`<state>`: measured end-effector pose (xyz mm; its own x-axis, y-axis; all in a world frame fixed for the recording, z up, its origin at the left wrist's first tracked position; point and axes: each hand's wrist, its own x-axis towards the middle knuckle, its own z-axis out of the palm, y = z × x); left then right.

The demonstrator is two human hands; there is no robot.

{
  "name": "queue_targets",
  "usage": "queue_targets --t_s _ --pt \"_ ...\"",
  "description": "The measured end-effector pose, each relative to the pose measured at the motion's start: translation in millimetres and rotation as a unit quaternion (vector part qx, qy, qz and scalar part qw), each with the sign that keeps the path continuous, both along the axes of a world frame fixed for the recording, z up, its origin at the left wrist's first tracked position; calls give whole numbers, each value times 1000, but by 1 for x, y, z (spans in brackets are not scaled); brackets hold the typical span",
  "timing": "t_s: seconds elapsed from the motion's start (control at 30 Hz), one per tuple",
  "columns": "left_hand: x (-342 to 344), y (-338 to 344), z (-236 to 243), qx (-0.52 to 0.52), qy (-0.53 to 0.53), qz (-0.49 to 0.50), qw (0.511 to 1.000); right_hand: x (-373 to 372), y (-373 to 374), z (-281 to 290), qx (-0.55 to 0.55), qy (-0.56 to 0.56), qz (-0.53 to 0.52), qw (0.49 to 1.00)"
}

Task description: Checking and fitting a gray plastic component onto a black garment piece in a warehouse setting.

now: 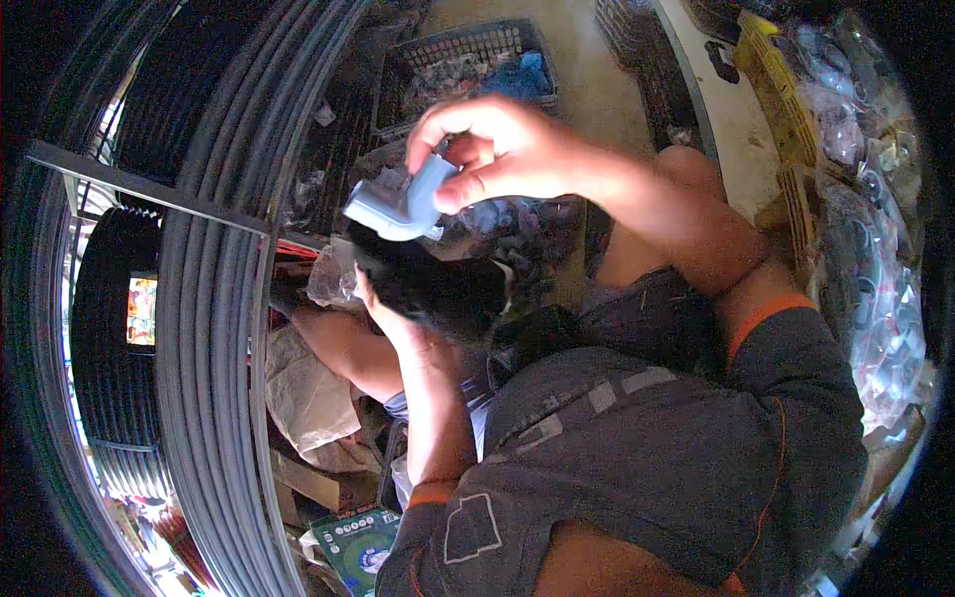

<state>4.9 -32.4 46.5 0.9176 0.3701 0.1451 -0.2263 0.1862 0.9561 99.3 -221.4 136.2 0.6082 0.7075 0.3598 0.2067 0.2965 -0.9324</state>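
My right hand [492,149] pinches a light grey, bent plastic pipe elbow [403,204] between thumb and fingers. One open end of the elbow points left, and the other end goes up into the grip. Just below it my left hand [386,310] is raised against a black object [428,284], with its fingers mostly hidden. What kind of thing the black object is I cannot make out. The elbow's lower side overlaps the top of the black object in view, and whether they touch I cannot tell. Clear plastic wrap [333,277] lies beside my left hand.
On the left, long grey pipes [204,328] lie along a metal rack bar [149,189]. A dark crate [468,45] with bagged parts stands ahead. Plastic bags of fittings [885,318] and a yellow crate [781,90] line the right. Brown paper [313,393] lies near my left arm.
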Motion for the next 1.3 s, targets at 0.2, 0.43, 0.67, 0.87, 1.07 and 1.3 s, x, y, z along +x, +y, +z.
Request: queue_targets --t_s 0.2,0.43,0.67,0.87,1.07,1.3 --pt "-3 -29 18 -167 53 23 984 -17 36 -47 -97 -166 -147 970" --pt "-7 -27 22 -236 -3 40 971 -10 32 -54 -148 -116 -124 974" --pt "-1 -11 1 -238 23 -45 970 -22 26 -52 -257 -243 -97 930" --pt "12 85 -36 -119 72 88 986 -6 13 -25 -312 -266 -90 908" --pt "64 245 -121 29 178 159 971 15 -12 10 -99 -249 -124 955" --pt "85 287 -179 601 113 200 765 21 -19 5 -103 -266 -163 945"
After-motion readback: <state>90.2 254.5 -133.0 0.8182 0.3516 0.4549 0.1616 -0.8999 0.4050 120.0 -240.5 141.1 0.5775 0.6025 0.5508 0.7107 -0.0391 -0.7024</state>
